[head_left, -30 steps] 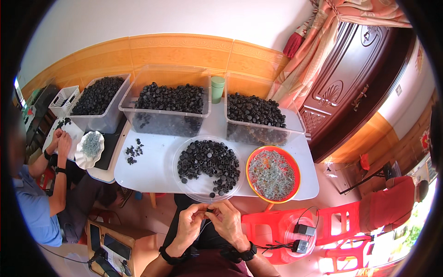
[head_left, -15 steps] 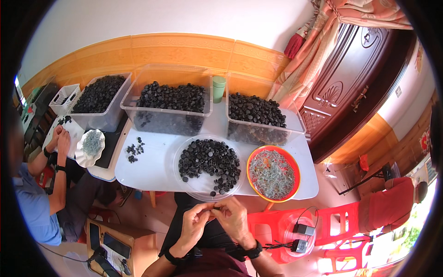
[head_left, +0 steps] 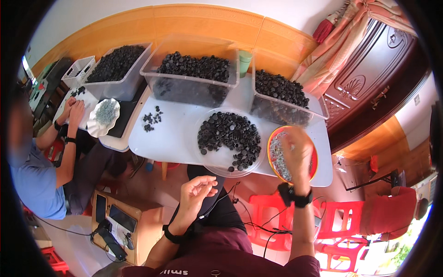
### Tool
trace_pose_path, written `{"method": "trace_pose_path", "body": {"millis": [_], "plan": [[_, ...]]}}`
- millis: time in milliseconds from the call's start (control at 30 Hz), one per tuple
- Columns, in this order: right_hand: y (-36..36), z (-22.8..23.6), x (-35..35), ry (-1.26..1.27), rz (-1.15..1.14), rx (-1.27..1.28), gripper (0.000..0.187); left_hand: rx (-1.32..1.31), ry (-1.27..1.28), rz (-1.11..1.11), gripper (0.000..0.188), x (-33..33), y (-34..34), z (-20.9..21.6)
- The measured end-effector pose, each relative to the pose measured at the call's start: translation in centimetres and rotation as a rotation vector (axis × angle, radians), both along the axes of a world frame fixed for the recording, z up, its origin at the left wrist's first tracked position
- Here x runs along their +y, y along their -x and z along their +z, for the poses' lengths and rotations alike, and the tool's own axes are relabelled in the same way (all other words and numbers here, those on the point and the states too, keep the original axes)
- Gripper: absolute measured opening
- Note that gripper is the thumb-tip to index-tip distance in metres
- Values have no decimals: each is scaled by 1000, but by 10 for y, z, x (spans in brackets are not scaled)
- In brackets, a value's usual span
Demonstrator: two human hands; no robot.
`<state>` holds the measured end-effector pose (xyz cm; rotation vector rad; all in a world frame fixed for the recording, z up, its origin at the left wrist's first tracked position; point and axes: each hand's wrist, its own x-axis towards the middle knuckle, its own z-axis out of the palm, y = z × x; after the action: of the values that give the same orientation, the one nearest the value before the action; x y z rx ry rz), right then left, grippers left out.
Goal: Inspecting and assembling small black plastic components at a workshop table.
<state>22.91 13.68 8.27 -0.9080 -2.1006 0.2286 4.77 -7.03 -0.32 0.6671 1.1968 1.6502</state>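
Note:
My right hand [head_left: 297, 150] reaches over the orange bowl [head_left: 273, 138] of small silvery metal pieces at the table's front right. Its fingers point down into the pieces and it is blurred. My left hand [head_left: 198, 190] stays low in front of my lap, below the table edge, with its fingers curled toward the thumb. Whether it pinches anything is too small to see. A clear round dish [head_left: 203, 157] holding several small black round parts [head_left: 229, 135] lies on the white table [head_left: 166, 138] between my hands.
Three clear tubs of black parts [head_left: 191, 69] [head_left: 279, 90] [head_left: 115, 64] line the back, with a green cup [head_left: 245, 61] between two. A few loose black parts [head_left: 151, 120] lie left. Another person [head_left: 41, 171] works at the left by a white dish [head_left: 104, 115]. Red stools [head_left: 332, 217] stand on the right.
My hands were together in front of my lap. My right hand has since left them and moved up and right over the orange bowl, while my left hand stayed put.

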Motion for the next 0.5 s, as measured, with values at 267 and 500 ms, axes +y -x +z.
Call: {"method": "trace_pose_path", "body": {"millis": [267, 500], "plan": [[37, -72, -61, 179, 187, -85, 11, -9, 18, 6, 18, 0, 5, -8], [52, -82, -44, -10, 403, -350, 11, -10, 41, -20, 18, 0, 0, -8]]}}
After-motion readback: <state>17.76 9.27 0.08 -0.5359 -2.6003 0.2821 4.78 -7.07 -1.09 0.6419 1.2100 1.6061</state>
